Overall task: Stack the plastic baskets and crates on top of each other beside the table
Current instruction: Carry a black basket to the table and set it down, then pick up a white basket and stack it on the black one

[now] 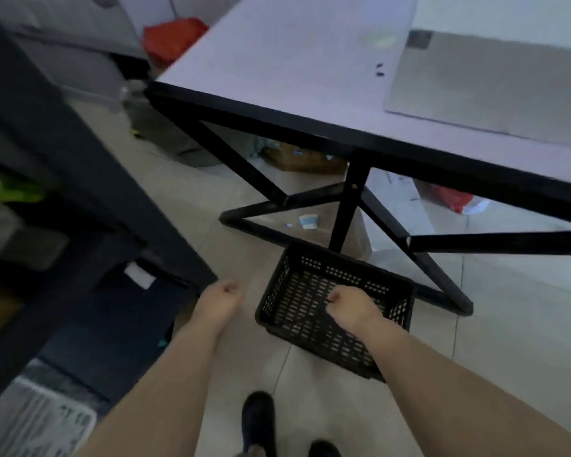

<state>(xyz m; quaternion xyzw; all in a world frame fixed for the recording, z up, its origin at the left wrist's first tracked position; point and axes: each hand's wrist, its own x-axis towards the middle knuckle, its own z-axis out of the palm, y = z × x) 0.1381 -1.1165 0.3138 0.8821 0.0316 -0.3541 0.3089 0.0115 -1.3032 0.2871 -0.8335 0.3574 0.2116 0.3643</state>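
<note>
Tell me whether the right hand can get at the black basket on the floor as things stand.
Probably yes. The right hand hangs directly over the open black basket, fingers curled and holding nothing, with nothing visible between them. The table leg stands behind the basket, out of the way.

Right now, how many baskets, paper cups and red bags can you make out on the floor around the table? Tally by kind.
Black plastic basket: 1, on the floor by the table leg
Paper cup: 1, under the table
Red bags: 2, one beyond the table's far corner, one under its right side
Total: 4
</note>
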